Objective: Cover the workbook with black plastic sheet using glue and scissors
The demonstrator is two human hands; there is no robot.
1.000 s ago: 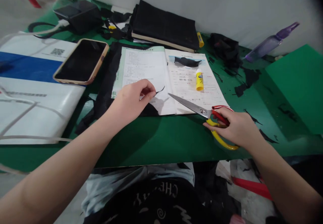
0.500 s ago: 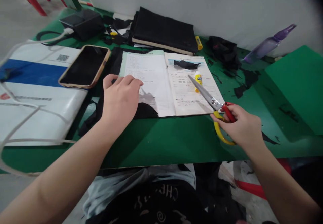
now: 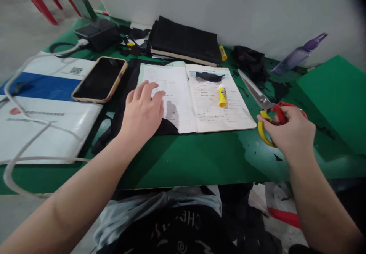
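My right hand (image 3: 294,132) grips the red and yellow handles of a pair of scissors (image 3: 259,95), whose blades point away toward the wall, to the right of an open booklet (image 3: 177,109). Over the booklet's left page is my left hand (image 3: 144,111), fingers apart and holding nothing. A yellow glue stick (image 3: 222,97) lies on the right page, below a scrap of black cloth (image 3: 210,77). Black cloth (image 3: 168,127) also shows beneath the booklet's left side, partly hidden by my left hand and forearm.
A phone (image 3: 100,79) rests on a white and blue package (image 3: 54,113) at left, beside a white cable and a black box (image 3: 98,34). A black-covered book (image 3: 184,38) lies behind. On the right are crumpled black cloth (image 3: 250,61), a purple spray bottle (image 3: 297,57) and a green board (image 3: 337,101).
My right hand has carried the scissors rightward, off the booklet's right page. My left hand has shifted slightly right over the left page, its fingers stretching out more.
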